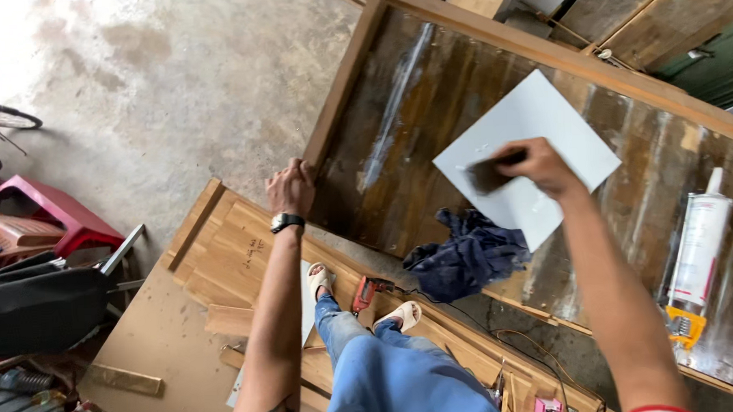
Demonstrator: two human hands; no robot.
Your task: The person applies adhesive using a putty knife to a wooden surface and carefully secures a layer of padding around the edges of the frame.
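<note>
At the centre right of the frame, a dark brush (489,174) was gripped in the closed right hand (544,166) and pressed flat against a white square panel (534,127), which lay on the dark, streaked wooden door slab (396,124). Left of centre, the left hand (291,187) was laid on the slab's frame edge, fingers curled over it and nothing held, apparently as a brace. A crumpled blue rag (466,259) was kept just beside the panel, within reach. A sealant cartridge in a yellow gun (697,255) was set aside on the slab at the right edge. A red power tool (365,294) was left near the sandalled feet below.
</note>
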